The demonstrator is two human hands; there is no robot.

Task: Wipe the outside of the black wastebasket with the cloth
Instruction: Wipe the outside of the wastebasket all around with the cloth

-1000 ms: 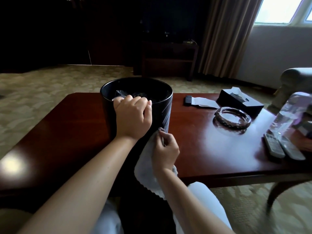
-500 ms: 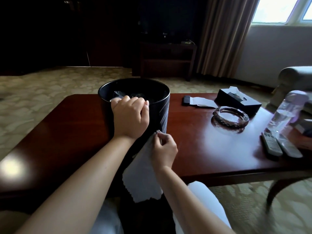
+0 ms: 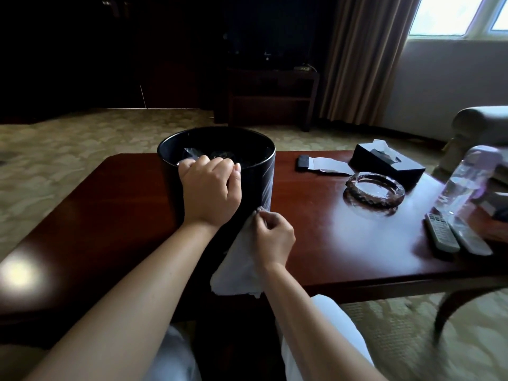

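A person seated at a dark wooden coffee table [image 3: 316, 243] is steadying a black wastebasket [image 3: 258, 171] that is standing upright near the table's front edge — the left hand [image 3: 210, 188] is curling its fingers over the near rim and gripping it, knuckles up. Just below and to the right, the right hand [image 3: 270, 237] is pinching the top corner of a pale cloth [image 3: 236, 265] between thumb and fingertips, holding that corner against the lower outside wall of the wastebasket while the rest of the cloth is hanging loose over the table edge. Crumpled clear plastic is showing inside the bin. Farther right on the table are lying a glass ashtray [image 3: 375, 188], a black tissue box [image 3: 387, 162], two remote controls [image 3: 456, 236] side by side and a clear water bottle [image 3: 464, 182] — all well apart from the wastebasket.
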